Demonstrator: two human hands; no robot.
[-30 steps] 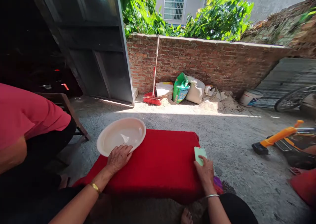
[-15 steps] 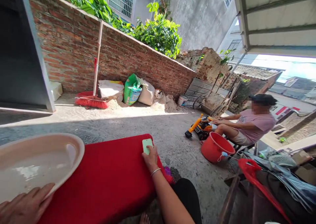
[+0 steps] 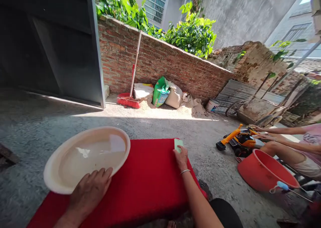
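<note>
A wide, pale basin [image 3: 61, 187] holding water stands on the left part of a red cloth-covered table [image 3: 147, 177]. My left hand [image 3: 91, 189] grips the basin's near rim, with its fingers over the edge; the thumb is hidden. At the table's far right corner, my right hand [image 3: 181, 157] has its fingers closed around a pale green phone [image 3: 178, 143], which lies flat on or just above the red cloth. The lower part of the phone is covered by my fingers. A bracelet [image 3: 185, 171] circles my right wrist.
A person [image 3: 296, 144] sits at the right, hands on a yellow-and-black toy excavator [image 3: 240, 141]. A red bucket [image 3: 263, 174] stands nearer. A broom [image 3: 129, 102] and sacks [image 3: 173, 95] rest along the brick wall [image 3: 155, 60]. A dark door [image 3: 75, 47] is at the left.
The view has swung left, so the basin shows whole and everything sits further right in the picture. Both hands keep their places on the basin rim and the phone.
</note>
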